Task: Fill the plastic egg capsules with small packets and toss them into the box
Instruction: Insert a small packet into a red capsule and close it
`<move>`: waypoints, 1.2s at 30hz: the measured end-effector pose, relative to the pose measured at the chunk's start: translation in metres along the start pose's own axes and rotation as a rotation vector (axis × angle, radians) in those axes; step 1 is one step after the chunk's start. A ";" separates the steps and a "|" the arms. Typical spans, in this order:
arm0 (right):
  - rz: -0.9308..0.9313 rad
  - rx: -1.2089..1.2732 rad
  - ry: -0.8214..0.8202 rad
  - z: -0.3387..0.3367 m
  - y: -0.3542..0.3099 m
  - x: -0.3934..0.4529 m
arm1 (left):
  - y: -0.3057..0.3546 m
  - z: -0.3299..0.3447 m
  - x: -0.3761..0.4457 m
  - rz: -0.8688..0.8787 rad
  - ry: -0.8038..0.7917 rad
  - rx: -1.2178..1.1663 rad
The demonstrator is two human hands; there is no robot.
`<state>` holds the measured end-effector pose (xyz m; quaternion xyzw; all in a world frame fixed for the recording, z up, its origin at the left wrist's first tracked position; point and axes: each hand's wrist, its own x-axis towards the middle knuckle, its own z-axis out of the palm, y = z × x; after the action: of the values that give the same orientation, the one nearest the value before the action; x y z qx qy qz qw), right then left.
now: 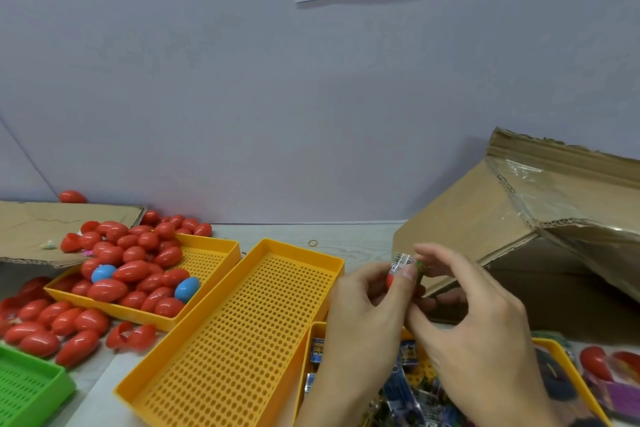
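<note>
Right hand (pixel 478 326) and left hand (pixel 367 308) together, both pinching red egg capsule (pixel 391 279) and packet (pixel 401 260) between fingertips.

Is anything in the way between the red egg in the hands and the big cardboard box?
Nothing visible is. The left hand holds the red egg while the right hand pinches a small packet at its top. The cardboard box sits just behind the hands, with only open air between.
</note>
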<state>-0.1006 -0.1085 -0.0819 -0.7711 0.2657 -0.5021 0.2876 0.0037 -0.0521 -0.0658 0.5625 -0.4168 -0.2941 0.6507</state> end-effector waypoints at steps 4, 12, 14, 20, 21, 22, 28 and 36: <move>-0.003 -0.011 -0.028 -0.001 0.001 0.000 | 0.005 -0.003 -0.001 -0.075 -0.003 -0.045; -0.023 -0.035 -0.073 -0.003 0.000 0.000 | 0.001 -0.005 -0.001 -0.097 -0.069 0.074; -0.031 -0.044 -0.064 -0.002 0.002 0.000 | 0.001 -0.003 -0.001 -0.099 -0.082 0.070; -0.021 -0.041 -0.040 0.000 0.004 0.000 | -0.001 -0.003 -0.001 -0.115 -0.069 0.020; -0.010 -0.031 -0.038 -0.001 0.005 0.000 | -0.001 -0.003 -0.001 -0.130 -0.067 -0.003; -0.002 -0.023 -0.039 -0.002 0.006 0.000 | -0.001 -0.003 -0.001 -0.142 -0.070 -0.018; 0.020 -0.029 -0.060 -0.003 0.009 -0.001 | -0.002 -0.002 -0.001 -0.127 -0.098 0.017; 0.051 -0.008 -0.064 -0.002 0.010 -0.001 | -0.004 -0.003 -0.001 -0.096 -0.080 0.074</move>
<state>-0.1040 -0.1156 -0.0888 -0.7809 0.2780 -0.4686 0.3054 0.0061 -0.0508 -0.0704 0.5934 -0.4257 -0.3316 0.5973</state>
